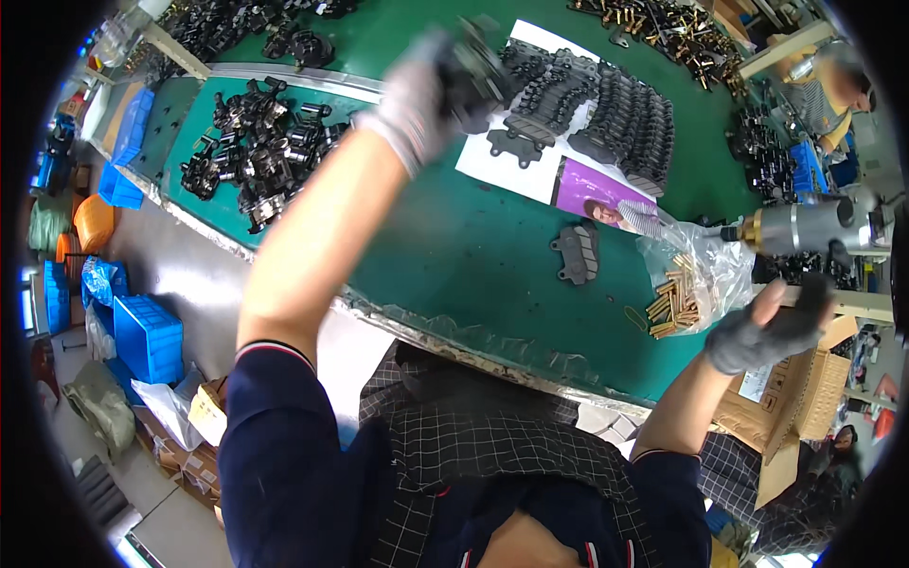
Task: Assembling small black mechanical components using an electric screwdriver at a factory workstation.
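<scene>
My left hand (417, 99), in a grey-white glove, is raised over the far middle of the bench. It is closed around a black metal brake caliper (473, 80), smeared by motion. Just beyond that part stand rows of dark brake pads (625, 128) on white sheets. One pad (576, 254) lies alone on the green bench top. At the right edge my right hand (767, 331), in a dark grey glove, has its thumb and fingers apart with nothing visible between them. It is just below a silver power screwdriver (805, 227), not touching its body.
Black calipers (260, 151) are heaped on the left of the bench (454, 275). A clear bag (705, 265) spills brass-coloured pins (670, 298) at the right. An open carton (776, 407) stands below my right hand. Blue crates (147, 336) sit on the floor at left.
</scene>
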The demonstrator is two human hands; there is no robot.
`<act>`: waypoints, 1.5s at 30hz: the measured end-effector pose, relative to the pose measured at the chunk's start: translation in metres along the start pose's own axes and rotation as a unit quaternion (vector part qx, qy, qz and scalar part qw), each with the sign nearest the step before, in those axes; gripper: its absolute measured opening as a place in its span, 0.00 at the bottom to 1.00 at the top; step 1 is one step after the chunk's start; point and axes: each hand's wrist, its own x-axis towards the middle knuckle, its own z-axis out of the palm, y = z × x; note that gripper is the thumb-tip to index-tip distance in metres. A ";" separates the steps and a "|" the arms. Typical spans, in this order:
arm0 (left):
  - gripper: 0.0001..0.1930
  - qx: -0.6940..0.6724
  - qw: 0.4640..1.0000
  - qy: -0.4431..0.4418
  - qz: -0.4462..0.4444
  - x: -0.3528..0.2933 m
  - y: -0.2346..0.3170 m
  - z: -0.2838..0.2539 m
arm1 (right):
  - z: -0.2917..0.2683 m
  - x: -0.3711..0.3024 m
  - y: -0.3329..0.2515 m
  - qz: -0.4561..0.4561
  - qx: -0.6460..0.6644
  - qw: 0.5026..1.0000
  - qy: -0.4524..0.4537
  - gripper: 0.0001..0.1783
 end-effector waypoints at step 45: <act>0.21 0.714 0.525 -0.228 0.404 -0.117 -0.105 -0.003 | -0.027 -0.153 0.009 0.011 -0.087 0.869 -0.487 0.19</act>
